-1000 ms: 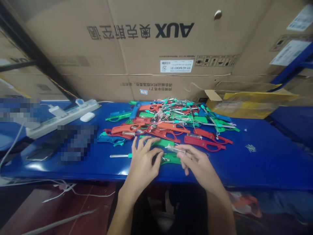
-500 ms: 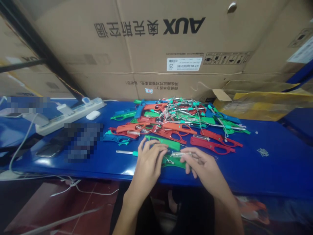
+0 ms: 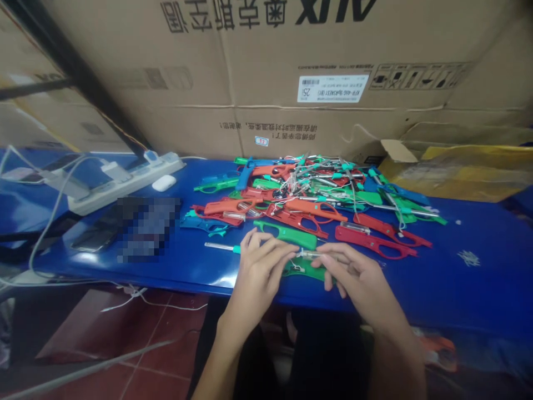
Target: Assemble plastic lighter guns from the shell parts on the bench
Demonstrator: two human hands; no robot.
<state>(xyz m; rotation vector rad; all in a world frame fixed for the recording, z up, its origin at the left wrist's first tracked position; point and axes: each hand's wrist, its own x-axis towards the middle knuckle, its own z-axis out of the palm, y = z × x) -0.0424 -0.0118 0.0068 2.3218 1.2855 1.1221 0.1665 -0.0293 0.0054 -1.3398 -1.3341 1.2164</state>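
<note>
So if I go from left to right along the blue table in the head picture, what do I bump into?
Power strip → metal pin with a teal handle → left hand → right hand pinching a small tube → white scrap.

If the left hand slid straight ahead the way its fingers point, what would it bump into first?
Probably the green plastic handle lying just beyond the left hand, though depth is hard to judge.
</note>
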